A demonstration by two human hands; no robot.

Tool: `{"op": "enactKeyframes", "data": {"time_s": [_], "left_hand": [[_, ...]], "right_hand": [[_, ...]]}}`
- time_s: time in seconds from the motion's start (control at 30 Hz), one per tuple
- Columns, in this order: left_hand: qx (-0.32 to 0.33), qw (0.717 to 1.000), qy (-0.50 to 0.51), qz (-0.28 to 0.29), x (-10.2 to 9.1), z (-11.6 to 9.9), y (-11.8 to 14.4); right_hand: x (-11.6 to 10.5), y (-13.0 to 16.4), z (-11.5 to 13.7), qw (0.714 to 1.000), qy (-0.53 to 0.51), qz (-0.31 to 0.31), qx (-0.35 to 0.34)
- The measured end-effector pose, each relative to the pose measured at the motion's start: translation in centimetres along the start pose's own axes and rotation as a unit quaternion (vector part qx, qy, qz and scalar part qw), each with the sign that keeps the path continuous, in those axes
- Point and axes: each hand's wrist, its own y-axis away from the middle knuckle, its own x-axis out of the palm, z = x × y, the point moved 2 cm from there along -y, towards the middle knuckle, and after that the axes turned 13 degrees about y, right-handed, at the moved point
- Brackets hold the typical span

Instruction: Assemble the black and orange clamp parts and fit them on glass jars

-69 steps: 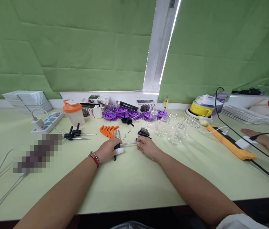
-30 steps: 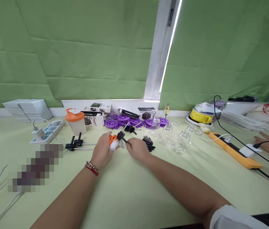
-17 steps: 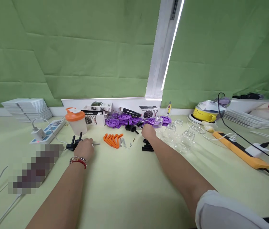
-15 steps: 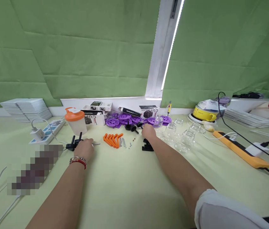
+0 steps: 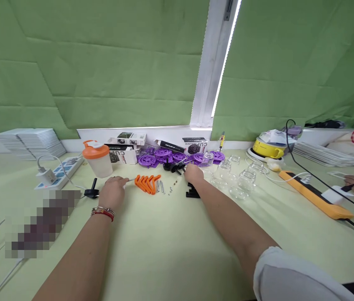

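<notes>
Lying just beyond the right hand (image 5: 193, 174), curled grasping a black-handled rod (image 5: 177, 167).

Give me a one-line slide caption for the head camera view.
Left hand rests on black-handled metal rods; right hand reaches black plastic parts beside purple plastic wheels.
</notes>
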Motion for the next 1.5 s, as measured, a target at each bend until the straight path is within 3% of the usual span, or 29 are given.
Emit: {"op": "enactKeyframes", "data": {"time_s": [0.2, 0.4, 0.5, 0.6, 0.7, 0.77, 0.9, 1.07, 1.17, 1.23, 1.3, 1.37, 1.5], "left_hand": [[0.108, 0.982, -0.031, -0.151, -2.0, -3.5, 0.7], [0.204, 0.966, -0.003, -0.158, -3.3, -7.1, 1.8], [0.223, 0.969, 0.057, -0.085, -3.2, -8.2, 2.4], [0.212, 0.963, 0.164, 0.024, -2.5, -8.8, 2.9], [0.191, 0.927, 0.273, 0.17, -1.2, -9.5, 3.2], [0.174, 0.902, 0.319, 0.233, -0.4, -9.9, 3.2], [0.151, 0.892, 0.341, 0.257, 0.1, -10.2, 3.3], [0.154, 0.94, 0.219, 0.213, -0.3, -10.6, 3.5], [0.149, 0.96, 0.151, 0.184, -0.3, -11.1, 3.6], [0.15, 0.964, 0.13, 0.176, -0.3, -11.5, 3.6], [0.154, 0.965, 0.122, 0.174, -0.2, -11.9, 3.7], [0.161, 0.964, 0.12, 0.172, -0.1, -12.3, 3.7], [0.181, 0.962, 0.125, 0.162, 0.1, -13.1, 4.0]], "right_hand": [[-1.4, 1.1, 0.4, 0.999, 0.007, -0.017, -0.043], [-2.5, 3.7, 2.6, 0.977, 0.017, -0.029, -0.209], [-1.8, 4.6, 3.2, 0.957, 0.068, -0.009, -0.281], [-1.3, 5.0, 3.2, 0.955, 0.09, 0.002, -0.281], [-1.1, 5.0, 3.1, 0.957, 0.102, 0.004, -0.272], [-1.1, 5.0, 3.0, 0.958, 0.106, 0.005, -0.266], [-1.0, 5.0, 3.1, 0.959, 0.1, 0.002, -0.266], [-1.3, 5.4, 3.0, 0.962, 0.064, -0.008, -0.267], [-1.6, 6.8, 2.3, 0.969, -0.024, -0.006, -0.246], [-1.5, 8.4, 1.6, 0.959, -0.186, 0.046, -0.208], [-1.1, 10.3, 1.0, 0.913, -0.343, 0.131, -0.175], [-0.7, 12.1, 0.6, 0.87, -0.431, 0.18, -0.158], [0.2, 14.2, -0.2, 0.824, -0.519, 0.183, -0.133]]}}
